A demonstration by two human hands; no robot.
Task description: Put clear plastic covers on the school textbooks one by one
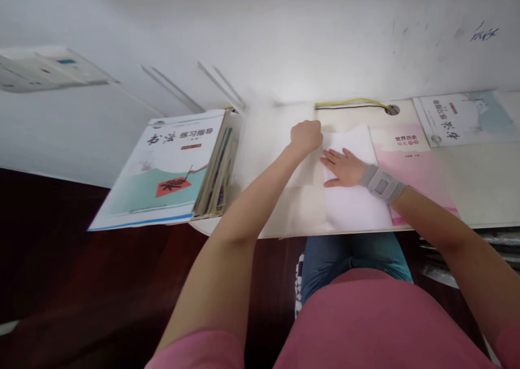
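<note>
My right hand (344, 167) lies flat with fingers spread on a white page or inner cover (353, 209), pressing it to the desk. This white surface adjoins a pink book cover (414, 174) with Chinese lettering. Just left of it, my left hand (306, 136) is closed, knuckles up. Its fingers seem to pinch the edge of a thin pale sheet (272, 147), which looks blurred and partly see-through. The fingertips are hidden beneath the hand. A grey band (382, 183) wraps my right wrist.
A stack of books (174, 163) stands at the desk's left end, a calligraphy workbook on top. Another workbook (467, 118) lies at the back right. Yellow and black cables (353, 103) run along the wall into a desk hole (392, 110).
</note>
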